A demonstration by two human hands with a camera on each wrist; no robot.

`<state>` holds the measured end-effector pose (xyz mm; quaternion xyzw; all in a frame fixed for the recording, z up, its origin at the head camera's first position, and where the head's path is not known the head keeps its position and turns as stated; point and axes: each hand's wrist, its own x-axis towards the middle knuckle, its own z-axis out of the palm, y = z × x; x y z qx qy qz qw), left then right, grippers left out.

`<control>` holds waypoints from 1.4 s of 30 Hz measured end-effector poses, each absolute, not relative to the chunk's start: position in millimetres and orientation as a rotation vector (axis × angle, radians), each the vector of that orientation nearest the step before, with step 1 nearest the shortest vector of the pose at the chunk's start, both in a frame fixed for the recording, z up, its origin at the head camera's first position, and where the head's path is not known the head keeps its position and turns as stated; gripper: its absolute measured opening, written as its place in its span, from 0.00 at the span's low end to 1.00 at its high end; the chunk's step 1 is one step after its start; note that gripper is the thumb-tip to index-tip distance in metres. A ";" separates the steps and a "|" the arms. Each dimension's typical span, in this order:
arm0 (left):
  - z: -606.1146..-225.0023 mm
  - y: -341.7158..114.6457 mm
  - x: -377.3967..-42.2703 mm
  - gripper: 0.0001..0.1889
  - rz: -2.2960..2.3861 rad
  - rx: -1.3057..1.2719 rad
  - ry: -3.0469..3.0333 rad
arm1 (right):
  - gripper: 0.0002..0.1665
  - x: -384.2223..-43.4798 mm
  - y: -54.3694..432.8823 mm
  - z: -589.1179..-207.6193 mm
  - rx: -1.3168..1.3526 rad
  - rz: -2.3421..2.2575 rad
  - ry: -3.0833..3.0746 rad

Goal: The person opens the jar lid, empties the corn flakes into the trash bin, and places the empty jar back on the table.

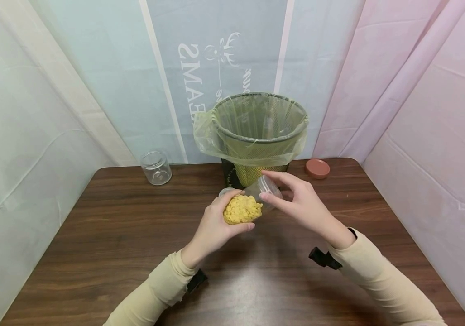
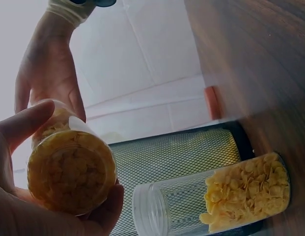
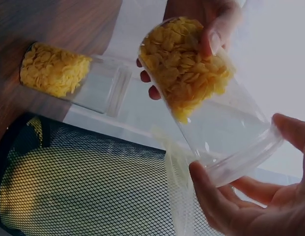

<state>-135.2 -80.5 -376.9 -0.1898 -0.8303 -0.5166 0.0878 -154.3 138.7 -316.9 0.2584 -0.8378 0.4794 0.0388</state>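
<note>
A clear jar partly filled with yellow flakes [image 1: 242, 209] is held tilted above the table, its mouth end raised toward the right. My left hand [image 1: 214, 222] grips the jar's lower part, thumb and fingers round the flakes. At the mouth end, my right hand [image 1: 303, 201] pinches the clear rim [image 3: 245, 157] between thumb and fingers. Whether a clear lid covers this end, I cannot tell. A second clear jar [image 2: 248, 194], partly full of similar flakes, stands upright on the table; in the head view, my left hand hides most of it.
A mesh bin [image 1: 261, 149] with a pale yellow-green liner stands at the table's back edge, behind the hands. Left of it is a clear jar [image 1: 156, 168] with no flakes visible. A reddish lid [image 1: 317, 168] lies right of the bin. Fabric walls enclose the wooden table [image 1: 106, 244].
</note>
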 end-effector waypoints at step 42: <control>-374.3 -90.9 -137.1 0.31 -2.871 -1.165 -2.118 | 0.41 -177.7 158.3 -298.2 1.936 1.688 -1.944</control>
